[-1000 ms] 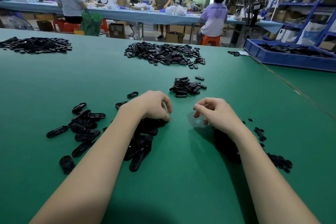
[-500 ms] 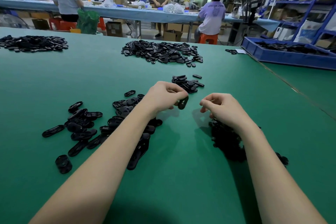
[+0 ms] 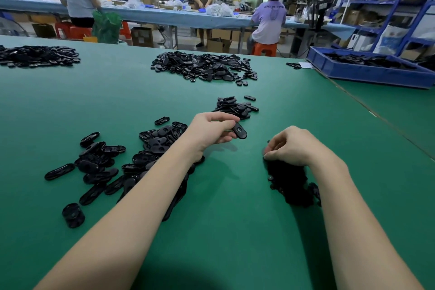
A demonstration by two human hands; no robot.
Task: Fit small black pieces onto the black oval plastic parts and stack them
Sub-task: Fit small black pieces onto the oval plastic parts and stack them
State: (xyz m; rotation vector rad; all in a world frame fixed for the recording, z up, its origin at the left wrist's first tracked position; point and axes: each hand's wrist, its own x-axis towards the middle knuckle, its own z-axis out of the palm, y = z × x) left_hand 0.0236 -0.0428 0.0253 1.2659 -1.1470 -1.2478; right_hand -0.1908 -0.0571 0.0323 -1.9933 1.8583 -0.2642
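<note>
My left hand [image 3: 211, 129] grips one black oval plastic part [image 3: 239, 130] above the green table, its free end pointing right. Loose oval parts [image 3: 103, 167] lie scattered under and left of my left forearm. My right hand [image 3: 292, 146] hovers with curled fingers over a heap of small black pieces [image 3: 290, 182]; whether it pinches one is hidden. A small pile of oval parts [image 3: 235, 107] sits just beyond my left hand.
A bigger heap of black parts [image 3: 202, 67] lies mid-table, another heap [image 3: 35, 55] at far left. A blue bin [image 3: 367, 73] with parts stands at the right rear. A table seam [image 3: 381, 117] runs diagonally on the right. People work at a far bench.
My left hand rose from the loose parts holding one oval part and moved forward and right. My right hand stayed over the small pieces, lowering slightly.
</note>
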